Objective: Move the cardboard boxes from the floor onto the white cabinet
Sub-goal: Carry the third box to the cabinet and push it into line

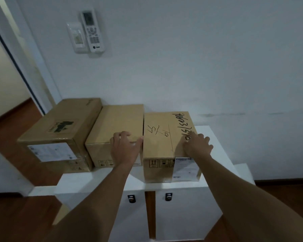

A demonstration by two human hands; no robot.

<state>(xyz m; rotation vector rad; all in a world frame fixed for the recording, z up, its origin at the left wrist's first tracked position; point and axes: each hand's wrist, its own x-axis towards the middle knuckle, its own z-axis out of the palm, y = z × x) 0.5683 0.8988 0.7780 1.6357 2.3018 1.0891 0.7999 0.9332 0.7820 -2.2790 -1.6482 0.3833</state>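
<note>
three cardboard boxes [59, 130] [119, 123] [166, 135], one white cabinet [215, 145], two hands [125, 147] [198, 145], two door knobs [131, 198] [168, 196], one wall remote [93, 30]

A pale wall [199, 58] is carrying a remote control [93, 30] beside a switch plate [76, 37]; wooden floor [16, 215] is showing below.

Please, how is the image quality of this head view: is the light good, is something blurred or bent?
Head view: dim, bluish indoor light; soft shadows under the cardboard boxes on the white cabinet. The wide lens bends the door frame and stretches both forearms. The left hand and right hand are slightly soft; handwriting on the right box is visible but hard to read; its shipping label is illegible.
</note>
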